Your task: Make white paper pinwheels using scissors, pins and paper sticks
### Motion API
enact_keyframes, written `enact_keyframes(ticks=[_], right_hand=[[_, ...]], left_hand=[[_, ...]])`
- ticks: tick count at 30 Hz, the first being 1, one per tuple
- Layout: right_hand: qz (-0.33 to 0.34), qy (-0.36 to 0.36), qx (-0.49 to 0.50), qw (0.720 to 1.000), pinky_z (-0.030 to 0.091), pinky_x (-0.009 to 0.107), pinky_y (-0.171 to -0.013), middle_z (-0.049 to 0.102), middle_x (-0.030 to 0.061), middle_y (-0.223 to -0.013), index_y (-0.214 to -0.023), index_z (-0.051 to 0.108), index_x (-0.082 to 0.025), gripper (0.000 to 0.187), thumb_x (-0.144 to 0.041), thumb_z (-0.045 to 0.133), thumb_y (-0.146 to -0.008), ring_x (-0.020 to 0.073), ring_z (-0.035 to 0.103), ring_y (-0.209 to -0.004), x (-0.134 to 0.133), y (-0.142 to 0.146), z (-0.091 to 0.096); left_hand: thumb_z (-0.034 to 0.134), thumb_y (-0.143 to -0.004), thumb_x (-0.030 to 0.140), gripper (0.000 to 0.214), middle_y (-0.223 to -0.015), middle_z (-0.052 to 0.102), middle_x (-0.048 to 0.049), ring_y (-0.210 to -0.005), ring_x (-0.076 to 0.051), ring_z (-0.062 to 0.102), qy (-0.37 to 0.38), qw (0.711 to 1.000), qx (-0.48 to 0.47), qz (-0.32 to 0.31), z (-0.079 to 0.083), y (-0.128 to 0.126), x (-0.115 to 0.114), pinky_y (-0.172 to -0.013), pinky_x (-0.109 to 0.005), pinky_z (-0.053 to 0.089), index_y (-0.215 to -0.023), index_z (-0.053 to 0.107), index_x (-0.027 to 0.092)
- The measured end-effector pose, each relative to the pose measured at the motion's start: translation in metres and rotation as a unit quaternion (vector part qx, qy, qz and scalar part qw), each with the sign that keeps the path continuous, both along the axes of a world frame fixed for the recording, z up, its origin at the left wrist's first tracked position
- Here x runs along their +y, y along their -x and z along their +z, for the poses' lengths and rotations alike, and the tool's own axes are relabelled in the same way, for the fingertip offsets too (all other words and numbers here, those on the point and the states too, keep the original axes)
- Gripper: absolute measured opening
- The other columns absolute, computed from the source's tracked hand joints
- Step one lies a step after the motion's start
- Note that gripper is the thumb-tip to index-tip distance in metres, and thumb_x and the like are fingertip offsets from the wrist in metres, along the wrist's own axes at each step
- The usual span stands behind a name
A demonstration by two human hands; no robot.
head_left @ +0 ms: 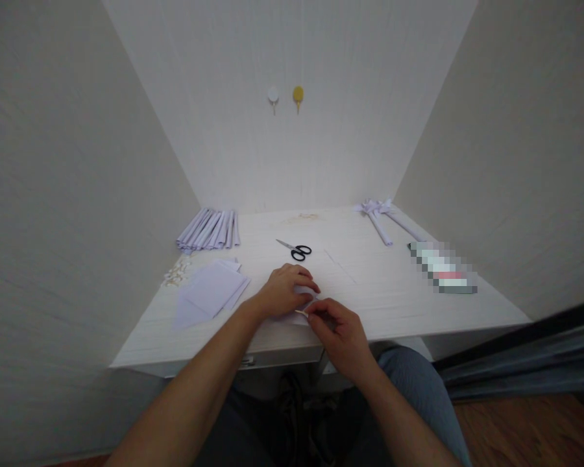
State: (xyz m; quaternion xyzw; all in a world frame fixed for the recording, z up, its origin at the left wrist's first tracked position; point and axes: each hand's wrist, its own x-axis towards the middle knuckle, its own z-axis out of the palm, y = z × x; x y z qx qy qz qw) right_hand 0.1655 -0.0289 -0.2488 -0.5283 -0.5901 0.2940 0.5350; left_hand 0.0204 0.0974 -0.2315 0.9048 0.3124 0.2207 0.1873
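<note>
A white sheet of paper [289,319] lies at the front edge of the table, partly hidden under my hands. My left hand [287,290] holds this sheet down, fingers bent, with paper showing between thumb and forefinger. Close beside it on the right, my right hand [339,329] pinches the end of a short thin white strip [301,312] between thumb and fingertips. The strip lies over the sheet; its material is too small to make out. Beyond my left hand are scissors [296,250] with black handles, their blades pointing left.
Loose paper sheets [214,288] lie left, near small pale pieces [178,271]. Behind them is a row of rolled paper tubes [209,228]. Tubes with a crumpled paper end [380,227] lie back right, near a blurred phone-like object [442,269]. Two hooks [298,95] hang on the wall.
</note>
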Motion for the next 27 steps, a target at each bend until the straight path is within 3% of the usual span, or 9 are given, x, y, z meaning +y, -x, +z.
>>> enact_keyframes(ticks=[3, 8, 12, 16, 19, 27], right_hand=[[0.002, 0.0, -0.001, 1.0, 0.054, 0.029, -0.075, 0.075, 0.0013, -0.083, -0.086, 0.073, -0.022, 0.012, -0.02, 0.061, -0.087, 0.0193, 0.07, -0.078, 0.0, -0.001, 0.001], [0.01, 0.006, 0.001, 1.0, 0.053, 0.03, -0.079, 0.075, 0.0016, -0.085, -0.087, 0.073, -0.023, 0.013, -0.02, 0.061, -0.086, 0.0199, 0.07, -0.083, -0.003, -0.002, 0.004], [0.015, 0.014, 0.011, 1.0, 0.053, 0.03, -0.078, 0.075, 0.0016, -0.085, -0.086, 0.073, -0.022, 0.013, -0.02, 0.061, -0.084, 0.0196, 0.069, -0.082, -0.004, -0.003, 0.005], [0.003, 0.025, 0.031, 0.999, 0.053, 0.03, -0.074, 0.076, 0.0021, -0.083, -0.086, 0.074, -0.021, 0.012, -0.022, 0.063, -0.083, 0.0197, 0.069, -0.078, -0.003, -0.003, 0.005], [-0.016, 0.034, 0.054, 0.998, 0.053, 0.03, -0.07, 0.077, 0.0027, -0.08, -0.084, 0.075, -0.021, 0.012, -0.025, 0.064, -0.082, 0.0198, 0.069, -0.075, -0.002, -0.001, 0.006], [-0.071, 0.025, 0.131, 0.989, 0.051, 0.028, -0.064, 0.074, 0.0024, -0.074, -0.085, 0.074, -0.02, 0.013, -0.031, 0.07, -0.081, 0.0187, 0.067, -0.069, -0.013, 0.002, 0.027]], left_hand=[[0.077, -0.077, 0.02, 0.024, -0.115, 0.075, -0.002, -0.111, -0.026, 0.065, 0.003, 1.0, -0.001, -0.017, 0.001, -0.002, 0.002, -0.104, -0.045, 0.047, -0.094, 0.083, 0.036], [0.074, -0.077, 0.021, 0.01, -0.11, 0.075, -0.0038, -0.109, -0.026, 0.066, 0.03, 0.999, -0.004, -0.044, 0.004, -0.005, 0.003, -0.104, -0.044, 0.047, -0.078, 0.081, 0.029], [0.067, -0.079, 0.018, 0.012, -0.103, 0.077, -0.0047, -0.106, -0.025, 0.067, 0.066, 0.996, -0.024, -0.049, 0.004, -0.004, 0.005, -0.104, -0.042, 0.048, -0.079, 0.077, 0.025], [0.061, -0.083, 0.019, 0.012, -0.089, 0.077, -0.0034, -0.088, -0.021, 0.07, 0.114, 0.991, -0.048, -0.044, 0.007, 0.002, 0.008, -0.085, -0.034, 0.055, -0.085, 0.073, 0.022], [0.062, -0.082, 0.017, 0.009, -0.084, 0.075, -0.0028, -0.081, -0.019, 0.069, 0.134, 0.988, -0.074, -0.032, 0.015, 0.005, 0.004, -0.075, -0.031, 0.054, -0.083, 0.07, 0.021], [0.067, -0.081, 0.02, 0.011, -0.089, 0.077, -0.0054, -0.086, -0.02, 0.071, 0.143, 0.975, -0.163, 0.042, 0.052, 0.016, -0.024, -0.087, -0.037, 0.052, -0.09, 0.072, 0.019]])
